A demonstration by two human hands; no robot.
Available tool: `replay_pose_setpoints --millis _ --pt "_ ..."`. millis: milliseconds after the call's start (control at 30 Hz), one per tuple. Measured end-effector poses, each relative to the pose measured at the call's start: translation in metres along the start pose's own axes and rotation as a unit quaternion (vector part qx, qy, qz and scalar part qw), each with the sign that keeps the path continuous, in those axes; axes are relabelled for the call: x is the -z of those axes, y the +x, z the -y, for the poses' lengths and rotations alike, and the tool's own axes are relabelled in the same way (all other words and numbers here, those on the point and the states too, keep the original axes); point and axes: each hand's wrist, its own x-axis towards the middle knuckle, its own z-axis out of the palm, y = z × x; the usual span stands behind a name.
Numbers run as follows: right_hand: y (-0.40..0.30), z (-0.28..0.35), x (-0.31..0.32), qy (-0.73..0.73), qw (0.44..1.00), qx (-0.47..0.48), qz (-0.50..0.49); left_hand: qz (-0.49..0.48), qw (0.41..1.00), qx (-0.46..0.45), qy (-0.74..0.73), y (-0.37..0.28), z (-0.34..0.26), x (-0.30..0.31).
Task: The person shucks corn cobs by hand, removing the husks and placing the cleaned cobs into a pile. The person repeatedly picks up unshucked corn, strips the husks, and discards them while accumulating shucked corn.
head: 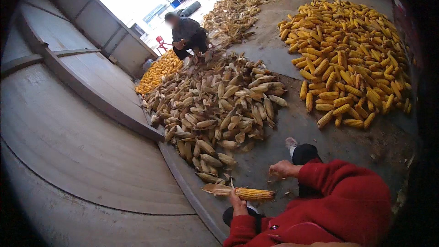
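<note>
My left hand [236,201] grips a partly husked ear of corn [255,194]. Its yellow kernels are bare towards the right, while dry husk leaves [216,189] fold back beyond the fingers to the left. A short way off to the right, my right hand [284,169] hangs with curled fingers over the floor, apart from the ear. Whether anything lies inside those fingers is hidden. Just beyond both hands spreads a heap of unhusked corn ears [209,109] in pale dry husks.
A large pile of husked yellow cobs [346,61] lies at right, a smaller cob pile [159,72] at far left. A person [188,34] crouches behind the heap. Loose husks [233,17] stretch towards the back. A metal panel wall [85,127] bounds the left side.
</note>
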Motion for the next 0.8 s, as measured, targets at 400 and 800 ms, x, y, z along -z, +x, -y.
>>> replay_pose_setpoints --millis 400,800 --pt "-0.003 0.000 -0.007 -0.019 0.999 -0.034 0.004 -0.022 0.999 -0.012 0.030 -0.008 -0.002 0.004" --pt "0.000 -0.004 -0.021 0.074 0.997 -0.024 -0.017 -0.030 0.999 0.008 0.041 -0.016 0.000 -0.008"
